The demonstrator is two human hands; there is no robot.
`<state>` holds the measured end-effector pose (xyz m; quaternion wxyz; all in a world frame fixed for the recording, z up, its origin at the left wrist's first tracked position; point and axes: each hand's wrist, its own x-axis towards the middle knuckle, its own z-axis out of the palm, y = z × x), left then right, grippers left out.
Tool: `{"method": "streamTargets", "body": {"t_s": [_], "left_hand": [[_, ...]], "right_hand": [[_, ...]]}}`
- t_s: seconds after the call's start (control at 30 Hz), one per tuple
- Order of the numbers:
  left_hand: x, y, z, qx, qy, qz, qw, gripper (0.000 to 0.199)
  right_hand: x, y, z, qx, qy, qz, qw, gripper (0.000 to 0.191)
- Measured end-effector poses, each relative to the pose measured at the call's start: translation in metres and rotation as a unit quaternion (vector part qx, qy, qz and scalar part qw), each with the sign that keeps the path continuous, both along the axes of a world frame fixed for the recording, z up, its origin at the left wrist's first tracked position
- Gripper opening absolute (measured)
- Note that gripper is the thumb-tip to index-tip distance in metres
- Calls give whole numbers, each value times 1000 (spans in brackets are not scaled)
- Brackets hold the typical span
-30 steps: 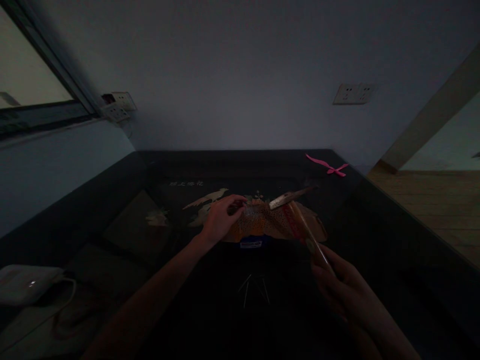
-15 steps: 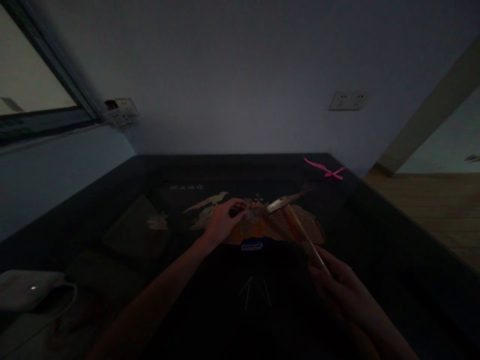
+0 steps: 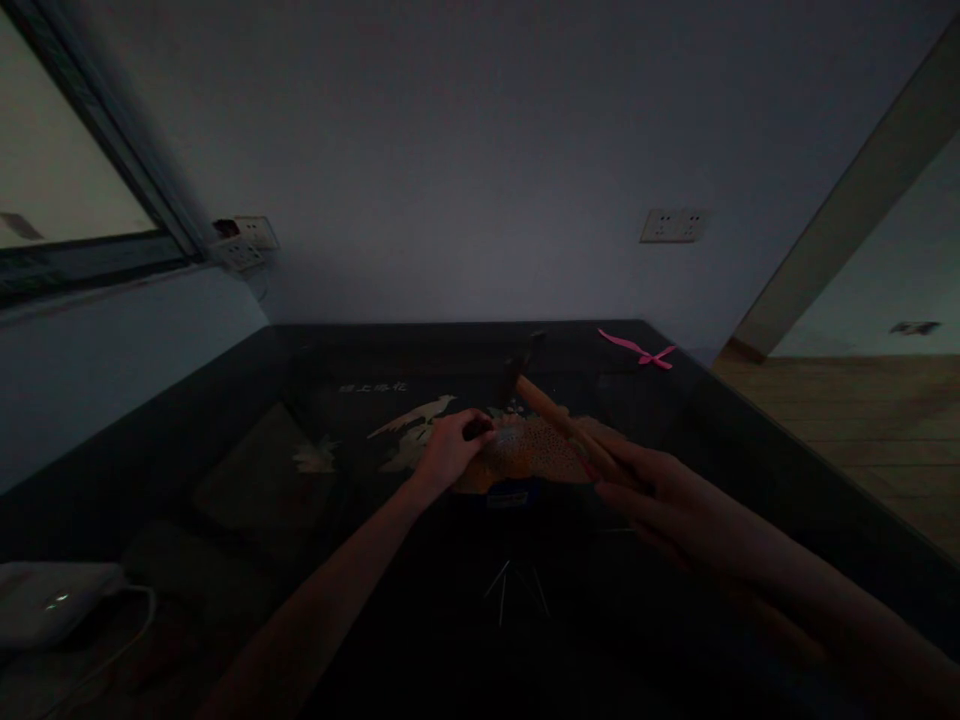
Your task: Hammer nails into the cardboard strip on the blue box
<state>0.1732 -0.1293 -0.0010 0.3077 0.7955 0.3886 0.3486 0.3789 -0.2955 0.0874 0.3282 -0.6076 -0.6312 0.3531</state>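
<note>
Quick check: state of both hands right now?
Left hand: fingers curled at the orange, dark-dotted object; whether it grips anything can't be told.
Right hand: closed, holding a dark-headed hammer with a brown wooden handle.

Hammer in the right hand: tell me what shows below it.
Below the hammer, a speckled orange-brown item shows on the dark tabletop. The parts hidden by the hammer and right hand cannot be seen.

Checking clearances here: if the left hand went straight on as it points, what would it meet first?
The left hand would probably meet the dotted orange item just to its right, though dim light leaves depth unclear.
</note>
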Motion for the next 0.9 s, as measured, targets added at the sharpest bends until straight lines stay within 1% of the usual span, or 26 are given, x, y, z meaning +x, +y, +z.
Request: {"method": "streamTargets", "body": {"t_s": [0.1,0.2,0.3,0.37,0.43,0.57,0.73,0.8,0.9], "left_hand": [[0,-1,1,-1,12,18,1000,9],[1,-2,2,-8,24,12,1000,9],[1,-2,3,-14,17,1,1000,5],[1,-2,3,-16,11,-3,1000,5],[1,-1,1,-14,15,-3,1000,6],[1,2,-3,-7,26,8,1000,9],[1,3,-5,-11,3,-11,1000,6],[1,3,-4,-9,11,-5,1000,7],[0,1,-2,2,41,14,999,11]], "right_hand": [[-4,9,2,4,-76,70,995,42],[-7,13,6,39,-122,96,987,42],[-12,12,16,76,-131,92,984,38],[-15,12,20,93,-131,84,983,36],[-15,13,17,83,-142,84,983,36],[-10,14,6,25,-160,92,983,41],[-6,11,5,61,-149,78,984,47],[-6,11,3,51,-154,72,984,46],[-8,12,-4,16,-173,70,982,39]]}}
